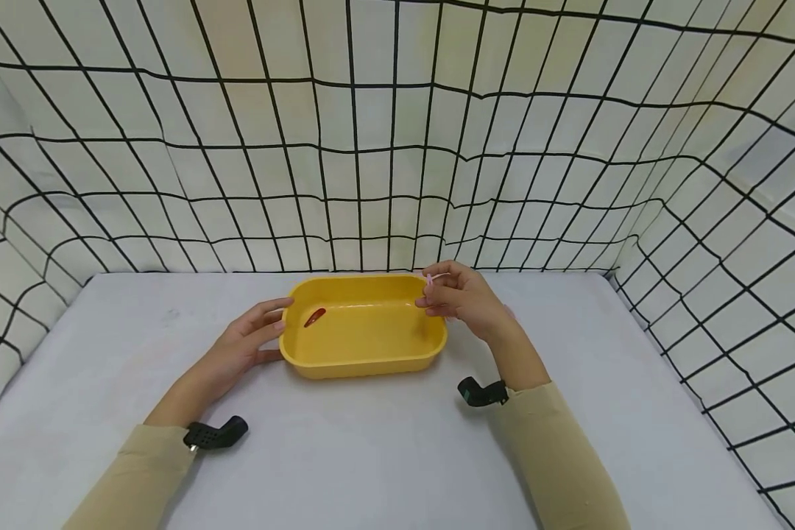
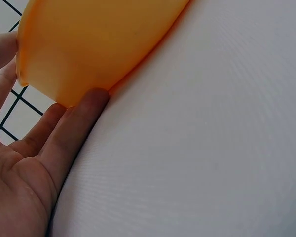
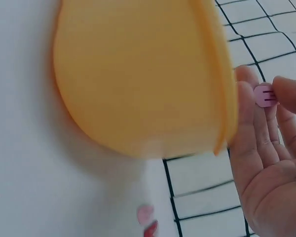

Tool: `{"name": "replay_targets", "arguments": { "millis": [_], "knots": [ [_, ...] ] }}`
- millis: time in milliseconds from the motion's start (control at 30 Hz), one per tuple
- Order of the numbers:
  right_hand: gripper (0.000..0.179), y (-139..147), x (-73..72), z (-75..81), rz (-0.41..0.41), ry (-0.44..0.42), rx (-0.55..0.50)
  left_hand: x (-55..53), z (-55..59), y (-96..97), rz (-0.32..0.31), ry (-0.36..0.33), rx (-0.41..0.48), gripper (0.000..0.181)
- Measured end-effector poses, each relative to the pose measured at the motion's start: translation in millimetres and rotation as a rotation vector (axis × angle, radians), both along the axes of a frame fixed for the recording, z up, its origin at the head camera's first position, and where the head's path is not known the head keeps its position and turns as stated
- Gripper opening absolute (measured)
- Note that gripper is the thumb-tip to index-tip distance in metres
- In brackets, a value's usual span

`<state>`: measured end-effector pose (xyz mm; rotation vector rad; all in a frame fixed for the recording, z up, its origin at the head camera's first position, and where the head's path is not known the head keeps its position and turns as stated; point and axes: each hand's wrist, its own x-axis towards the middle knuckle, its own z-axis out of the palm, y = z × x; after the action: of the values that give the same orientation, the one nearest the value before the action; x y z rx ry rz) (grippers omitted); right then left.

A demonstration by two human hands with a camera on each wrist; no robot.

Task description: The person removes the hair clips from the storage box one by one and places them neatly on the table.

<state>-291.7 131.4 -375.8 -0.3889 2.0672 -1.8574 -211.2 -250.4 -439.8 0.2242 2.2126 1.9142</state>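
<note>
A yellow oblong tray (image 1: 364, 366) sits in front of me, with one small red elongated piece (image 1: 314, 317) at the left inside it. My left hand (image 1: 238, 342) rests its fairly straight fingers against the tray's left end. In the left wrist view, fingertips touch the rim and another digit presses low on the outer wall. Above the tray's right end, my right hand (image 1: 460, 298) pinches a small pink slotted disc (image 3: 265, 95) between thumb and fingers. The disc is close to the rim, and in the head view the fingers partly cover it.
A pale pink piece (image 3: 145, 214) and a red piece (image 3: 151, 229) lie on the white tabletop (image 1: 371, 449) beyond the tray's right end. Black wire grid (image 1: 354, 149) with white backing stands along the back and both sides.
</note>
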Motion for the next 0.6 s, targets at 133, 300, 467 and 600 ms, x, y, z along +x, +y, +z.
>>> {"name": "replay_targets", "arguments": {
  "millis": [133,300,467,600],
  "knots": [
    [0.035,11,0.9,5.9,-0.049,0.019,0.021,0.5,0.6,0.0,-0.003,0.001,0.001,0.054],
    [0.03,24,-0.5,10.2,-0.093,0.063,0.02,0.2,0.9,0.8,-0.006,-0.003,0.012,0.055],
    [0.03,30,-2.4,12.0,-0.104,0.09,0.048,0.8,1.9,1.7,-0.003,0.001,0.006,0.054],
    [0.03,32,-5.1,12.6,-0.103,0.096,0.053,3.0,2.8,0.8,0.013,0.003,-0.006,0.053]
  ]
}}
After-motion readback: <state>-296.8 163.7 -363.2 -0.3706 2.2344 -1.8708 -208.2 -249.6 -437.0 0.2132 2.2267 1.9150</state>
